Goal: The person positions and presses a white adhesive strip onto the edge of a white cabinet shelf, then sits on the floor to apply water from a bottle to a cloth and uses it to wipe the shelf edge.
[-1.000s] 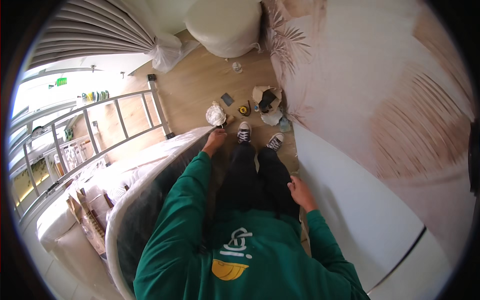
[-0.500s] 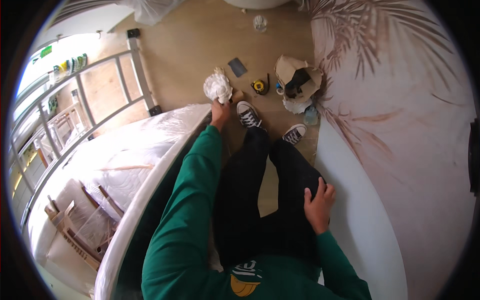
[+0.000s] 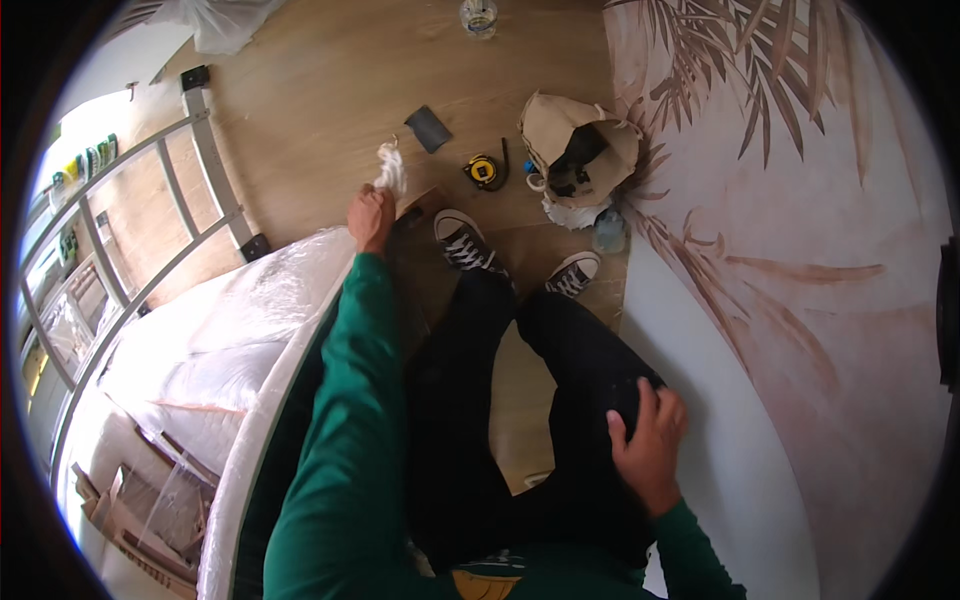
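My left hand [image 3: 371,217] reaches out low beside the plastic-wrapped mattress, its fingers closed on a crumpled white rag [image 3: 391,172]. The rag hangs above the wooden floor, past my left shoe. On my right thigh lies my right hand [image 3: 650,440], thumb apart from the fingers and nothing in it. Near the rag are a dark grey sheet of sandpaper-like material [image 3: 429,129] and a yellow and black tape measure [image 3: 483,172]. A small brown block [image 3: 424,203] sits between the left hand and my left shoe, partly hidden.
An open brown paper bag [image 3: 590,150] with dark items inside stands by the leaf-patterned wall [image 3: 760,200]. Beside it is a clear plastic container [image 3: 609,232]. At left are the wrapped mattress [image 3: 240,300] and a metal rail frame [image 3: 215,170]. A clear bottle [image 3: 478,18] stands farther off.
My left hand has moved left with the rag, which now looks narrower and more bunched. The view has shifted a little; my right hand stays on my thigh.
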`<action>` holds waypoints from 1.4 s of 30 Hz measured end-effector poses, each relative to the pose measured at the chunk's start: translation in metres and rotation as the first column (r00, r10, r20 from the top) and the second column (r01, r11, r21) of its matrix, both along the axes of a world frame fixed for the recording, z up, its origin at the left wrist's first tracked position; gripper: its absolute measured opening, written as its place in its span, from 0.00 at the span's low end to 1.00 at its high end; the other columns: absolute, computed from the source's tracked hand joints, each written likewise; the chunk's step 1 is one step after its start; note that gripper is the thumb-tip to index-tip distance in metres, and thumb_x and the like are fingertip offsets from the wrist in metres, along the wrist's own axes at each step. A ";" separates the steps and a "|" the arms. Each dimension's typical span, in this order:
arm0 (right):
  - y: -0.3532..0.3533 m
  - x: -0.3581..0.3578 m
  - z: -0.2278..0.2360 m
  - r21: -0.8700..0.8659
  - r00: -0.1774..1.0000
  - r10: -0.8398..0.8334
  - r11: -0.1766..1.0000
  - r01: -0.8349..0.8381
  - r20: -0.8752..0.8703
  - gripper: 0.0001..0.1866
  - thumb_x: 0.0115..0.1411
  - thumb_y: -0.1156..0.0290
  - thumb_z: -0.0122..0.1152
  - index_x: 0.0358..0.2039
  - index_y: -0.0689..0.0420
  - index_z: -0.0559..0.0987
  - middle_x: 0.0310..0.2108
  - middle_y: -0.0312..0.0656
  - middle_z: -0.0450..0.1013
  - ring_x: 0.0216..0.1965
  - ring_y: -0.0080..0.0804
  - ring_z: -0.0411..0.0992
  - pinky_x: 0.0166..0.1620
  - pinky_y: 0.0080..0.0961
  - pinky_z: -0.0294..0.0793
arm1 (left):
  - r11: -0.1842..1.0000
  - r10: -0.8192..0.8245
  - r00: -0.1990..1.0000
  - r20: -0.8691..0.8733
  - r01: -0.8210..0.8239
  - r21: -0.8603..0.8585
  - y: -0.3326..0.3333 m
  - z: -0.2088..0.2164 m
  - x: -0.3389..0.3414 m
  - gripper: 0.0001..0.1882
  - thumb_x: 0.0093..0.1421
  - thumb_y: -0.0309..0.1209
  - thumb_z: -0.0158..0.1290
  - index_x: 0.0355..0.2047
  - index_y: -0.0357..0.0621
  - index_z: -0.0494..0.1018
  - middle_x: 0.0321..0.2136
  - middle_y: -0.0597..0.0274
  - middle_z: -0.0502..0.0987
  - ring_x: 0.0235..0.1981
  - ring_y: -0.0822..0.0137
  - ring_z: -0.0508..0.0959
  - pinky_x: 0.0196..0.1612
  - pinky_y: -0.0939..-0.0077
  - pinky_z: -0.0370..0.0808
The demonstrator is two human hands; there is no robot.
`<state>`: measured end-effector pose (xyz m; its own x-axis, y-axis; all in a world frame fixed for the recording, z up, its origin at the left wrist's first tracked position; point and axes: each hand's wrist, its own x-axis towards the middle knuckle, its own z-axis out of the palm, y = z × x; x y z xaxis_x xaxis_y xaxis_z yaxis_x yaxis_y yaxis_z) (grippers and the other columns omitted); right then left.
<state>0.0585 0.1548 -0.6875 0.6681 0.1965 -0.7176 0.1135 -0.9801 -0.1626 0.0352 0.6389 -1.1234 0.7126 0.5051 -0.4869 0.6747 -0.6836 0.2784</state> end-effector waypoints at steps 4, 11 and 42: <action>0.053 0.035 -0.073 0.211 0.590 -0.598 0.583 0.785 -0.542 0.45 0.69 0.39 0.68 0.72 0.62 0.69 0.64 0.60 0.71 0.65 0.57 0.72 0.64 0.52 0.73 | 0.720 -0.366 0.876 0.315 0.481 -0.500 -0.059 0.106 -0.007 0.13 0.71 0.32 0.50 0.47 0.43 0.82 0.39 0.49 0.83 0.40 0.46 0.84 0.43 0.54 0.81; 0.067 -0.004 -0.198 -0.001 -0.063 -0.647 -0.096 0.995 -0.760 0.20 0.71 0.60 0.66 0.54 0.62 0.84 0.45 0.42 0.86 0.44 0.38 0.85 0.50 0.36 0.83 | 0.296 -0.524 0.851 0.035 0.220 -0.930 -0.157 0.273 0.054 0.19 0.65 0.33 0.63 0.55 0.43 0.83 0.48 0.47 0.86 0.54 0.49 0.85 0.59 0.57 0.81; 0.041 0.036 0.161 0.526 0.650 -0.551 0.391 0.755 -0.523 0.12 0.68 0.81 0.62 0.48 0.60 0.88 0.40 0.39 0.86 0.42 0.24 0.82 0.47 0.24 0.81 | 0.498 0.396 0.832 0.388 0.159 -0.852 -0.173 0.530 0.116 0.33 0.54 0.29 0.74 0.58 0.41 0.73 0.45 0.63 0.83 0.45 0.70 0.83 0.51 0.70 0.80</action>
